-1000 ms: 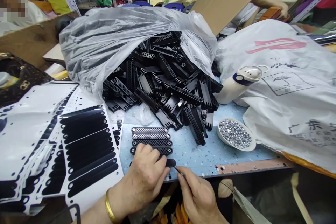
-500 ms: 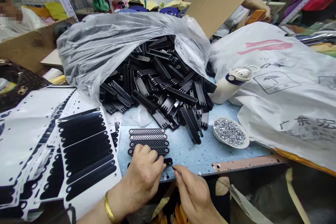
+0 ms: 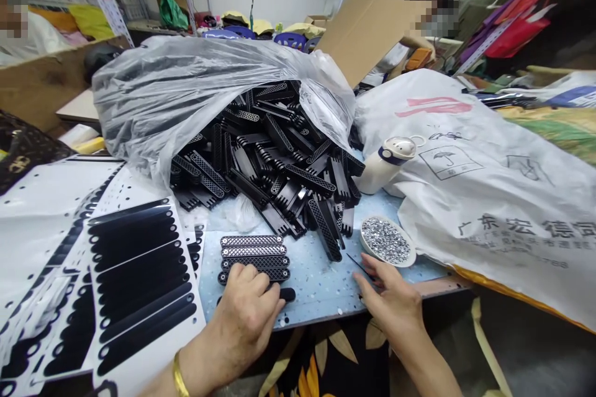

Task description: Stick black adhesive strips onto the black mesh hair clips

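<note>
My left hand (image 3: 249,310), with a gold bangle at the wrist, is closed over a black strip (image 3: 287,294) at the table's front edge. Just behind it lies a stack of black lattice-faced bars (image 3: 254,252) side by side. My right hand (image 3: 391,291) is closed on a thin dark pointed tool (image 3: 357,263), its tip towards the left. It is close to a white bowl (image 3: 411,257) of small shiny metal pieces (image 3: 384,239). Behind is a heap of black plastic parts (image 3: 279,149) spilling from a clear plastic bag (image 3: 153,99).
Sheets with black strips (image 3: 139,273) lie on the left. A white bottle (image 3: 372,173) stands beside a large white sack (image 3: 465,186) on the right. A cardboard flap (image 3: 367,31) rises behind. Two people are in the background, at left and right.
My right hand has moved right and away from my left hand, towards the bowl, with the thin tool in it. My left hand stays over the strip. The view has shifted slightly.
</note>
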Demonstrator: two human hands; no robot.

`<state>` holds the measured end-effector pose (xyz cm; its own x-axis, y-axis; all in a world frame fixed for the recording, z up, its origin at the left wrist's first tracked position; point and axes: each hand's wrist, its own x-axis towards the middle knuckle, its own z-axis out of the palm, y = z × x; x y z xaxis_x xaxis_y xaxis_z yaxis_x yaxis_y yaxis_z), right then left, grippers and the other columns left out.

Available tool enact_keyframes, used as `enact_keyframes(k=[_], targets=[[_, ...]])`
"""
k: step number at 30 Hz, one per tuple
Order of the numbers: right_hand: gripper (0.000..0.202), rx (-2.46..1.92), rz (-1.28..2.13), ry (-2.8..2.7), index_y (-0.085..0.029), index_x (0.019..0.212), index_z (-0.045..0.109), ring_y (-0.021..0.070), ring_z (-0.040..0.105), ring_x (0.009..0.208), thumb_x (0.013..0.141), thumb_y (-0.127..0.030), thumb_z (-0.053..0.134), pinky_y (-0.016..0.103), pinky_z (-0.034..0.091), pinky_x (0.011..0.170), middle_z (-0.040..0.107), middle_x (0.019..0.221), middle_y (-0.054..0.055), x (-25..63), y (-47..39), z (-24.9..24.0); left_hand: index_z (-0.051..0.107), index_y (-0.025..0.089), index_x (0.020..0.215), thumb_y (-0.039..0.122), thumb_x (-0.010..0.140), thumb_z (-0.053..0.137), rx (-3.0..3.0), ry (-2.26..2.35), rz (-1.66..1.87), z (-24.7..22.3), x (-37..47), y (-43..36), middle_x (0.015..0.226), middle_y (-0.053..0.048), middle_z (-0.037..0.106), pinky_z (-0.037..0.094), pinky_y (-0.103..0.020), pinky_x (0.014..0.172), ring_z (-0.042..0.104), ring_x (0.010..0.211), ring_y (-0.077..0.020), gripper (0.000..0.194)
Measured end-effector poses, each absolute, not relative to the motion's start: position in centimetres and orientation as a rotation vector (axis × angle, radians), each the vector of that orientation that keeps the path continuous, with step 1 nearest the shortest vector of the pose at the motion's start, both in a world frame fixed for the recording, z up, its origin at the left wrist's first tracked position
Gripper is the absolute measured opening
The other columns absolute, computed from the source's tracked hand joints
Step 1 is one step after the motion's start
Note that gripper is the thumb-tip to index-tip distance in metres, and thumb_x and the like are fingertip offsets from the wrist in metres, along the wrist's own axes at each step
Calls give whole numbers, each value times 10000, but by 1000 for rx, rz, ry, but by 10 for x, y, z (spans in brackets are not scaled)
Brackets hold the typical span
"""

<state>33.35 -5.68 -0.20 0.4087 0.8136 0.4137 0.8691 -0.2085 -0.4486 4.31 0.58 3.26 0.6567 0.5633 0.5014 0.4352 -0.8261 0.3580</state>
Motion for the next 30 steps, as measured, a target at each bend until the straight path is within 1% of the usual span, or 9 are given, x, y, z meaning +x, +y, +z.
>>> enact_keyframes(k=[3,5,8,10,13,17,21,26,30], targets=[[290,-1965,-255,-1499,-176,963,723,277,722,788,873,-379,538,377,571,674,753,923,125,320,-65,20,548,166,719,108,929,499,2667,832,886,33,42,6,695,-31,504,281,-370,643,394,687,-197,224],[216,-1862,-228,-1557,-190,870,716,222,702,675,891,-333,556,316,543,629,736,793,80,302,-69,37,539,168,719,120,935,500,2671,837,853,33,41,5,708,-32,509,289,-372,650,403,696,-197,224],[234,-1713,93,-1677,-216,698,669,130,599,478,902,-275,571,220,457,481,620,569,-11,263,-66,56,529,174,721,137,945,495,2684,844,810,34,41,5,723,-33,515,293,-375,656,411,704,-198,230],[327,-1636,343,-1705,-214,603,615,112,548,436,916,-269,536,200,421,444,564,518,-24,237,-59,60,524,178,722,139,948,489,2692,852,803,34,41,5,725,-33,516,293,-378,659,415,708,-202,232],[395,-1609,497,-1640,-203,520,559,104,496,416,905,-280,511,199,389,432,502,469,-31,215,-48,56,519,184,727,147,948,486,2699,859,800,33,40,6,718,-30,506,292,-380,654,416,707,-205,226],[351,-1653,746,-1419,-193,521,582,107,473,403,825,-367,592,213,373,419,489,450,-34,211,-39,49,528,182,740,154,924,508,2718,850,797,31,42,7,718,-31,503,285,-378,637,418,706,-210,188],[318,-1700,1046,-1100,-183,510,604,106,461,368,652,-438,730,219,362,381,507,421,-29,211,-32,47,535,181,750,144,917,508,2710,852,823,33,42,6,718,-32,510,291,-382,638,422,707,-214,172],[348,-1706,1101,-913,-178,447,593,98,465,342,540,-438,804,216,361,362,529,398,-19,206,-25,47,552,168,793,123,908,519,2588,809,824,42,23,2,768,-40,540,330,-373,671,449,737,-207,128],[372,-1677,1135,-859,-170,442,602,98,475,335,524,-452,830,213,370,355,551,399,-9,208,-27,42,582,163,788,39,890,469,2543,919,1056,37,-6,0,756,-58,567,305,-368,645,449,708,-200,197]])
